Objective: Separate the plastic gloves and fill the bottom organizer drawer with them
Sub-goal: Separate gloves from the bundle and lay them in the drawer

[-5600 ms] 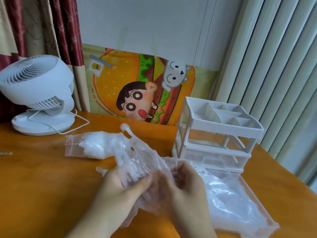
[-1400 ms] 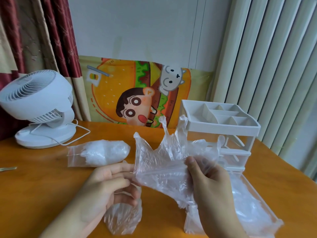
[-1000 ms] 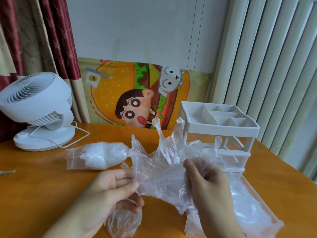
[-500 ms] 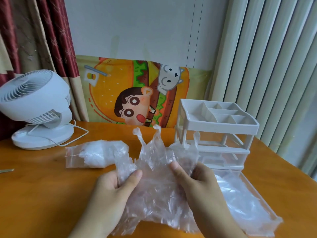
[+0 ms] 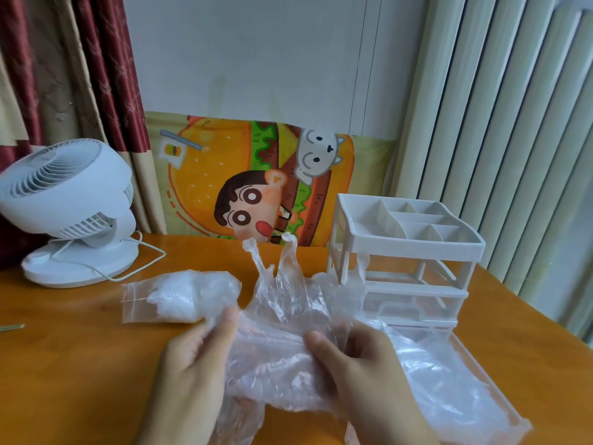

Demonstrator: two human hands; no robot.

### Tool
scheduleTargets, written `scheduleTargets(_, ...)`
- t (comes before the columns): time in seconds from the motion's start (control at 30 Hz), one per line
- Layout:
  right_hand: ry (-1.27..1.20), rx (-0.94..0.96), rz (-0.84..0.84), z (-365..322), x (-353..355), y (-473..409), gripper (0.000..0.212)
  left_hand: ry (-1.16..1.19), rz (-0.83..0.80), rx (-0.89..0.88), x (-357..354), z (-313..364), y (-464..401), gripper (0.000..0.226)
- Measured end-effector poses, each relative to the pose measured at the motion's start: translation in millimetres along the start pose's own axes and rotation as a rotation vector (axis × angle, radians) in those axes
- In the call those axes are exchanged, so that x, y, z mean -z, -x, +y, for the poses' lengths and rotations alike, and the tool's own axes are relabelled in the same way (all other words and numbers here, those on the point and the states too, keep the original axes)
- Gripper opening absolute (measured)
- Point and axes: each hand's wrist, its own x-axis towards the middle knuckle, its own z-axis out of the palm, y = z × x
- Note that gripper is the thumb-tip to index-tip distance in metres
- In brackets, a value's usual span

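Left hand (image 5: 192,364) and right hand (image 5: 362,367) each pinch the crumpled gloves (image 5: 282,332) held between them, above the table (image 5: 64,364), beside the drawer (image 5: 475,396).

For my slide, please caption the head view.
Both hands hold clear plastic gloves beside the pulled-out drawer.

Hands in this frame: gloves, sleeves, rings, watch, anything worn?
Nothing worn. The left hand and right hand are bare, with no gloves, rings or watch. Both forearms are bare down to the bottom edge of the frame, with no sleeve in sight. Nails are short and plain where the thumbs show.
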Motion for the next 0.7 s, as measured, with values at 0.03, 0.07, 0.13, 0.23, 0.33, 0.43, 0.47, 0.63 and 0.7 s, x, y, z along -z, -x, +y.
scheduleTargets(0.03, 0.016, 0.022, -0.010, 1.0, 0.2, -0.1, 0.037, 0.058, 0.021, 0.037, 0.7, 3.5, -0.8, 0.040)
scheduleTargets(0.07, 0.048, 0.046, -0.018, 2.3, 0.3, -0.5, 0.035, 0.109, 0.035, 0.068, 1.8, 5.0, -2.6, 0.037)
scheduleTargets(0.13, 0.082, 0.075, -0.015, 4.2, 0.2, -1.0, 0.032, 0.185, 0.058, 0.116, 2.3, 5.6, -8.9, 0.027)
scheduleTargets(0.23, 0.063, 0.069, -0.007, 3.2, 1.6, -0.5, 0.025, 0.260, 0.093, 0.144, 4.9, 2.9, -12.7, 0.026)
scheduleTargets(0.33, 0.060, 0.060, 0.011, 1.2, 2.8, -1.6, 0.026, 0.294, 0.064, 0.172, 6.1, 0.6, -14.7, 0.036)
scheduleTargets(0.43, 0.107, 0.092, 0.001, 2.9, 3.7, -2.9, 0.027, 0.308, -0.242, 0.354, 8.7, 4.9, -10.6, 0.065)
scheduleTargets(0.47, 0.136, 0.116, -0.020, 2.4, 3.9, -2.3, 0.026, 0.288, -0.350, 0.429, 7.3, 5.3, -7.4, 0.073)
scheduleTargets(0.63, 0.035, 0.127, -0.154, -6.8, 2.3, 7.6, 0.017, 0.103, -0.255, 0.270, -3.9, -3.7, 0.1, 0.027)
scheduleTargets(0.7, -0.206, -0.028, -0.235, -12.0, -0.5, 11.2, 0.029, 0.057, -0.129, 0.168, -6.0, -4.1, 0.9, 0.020)
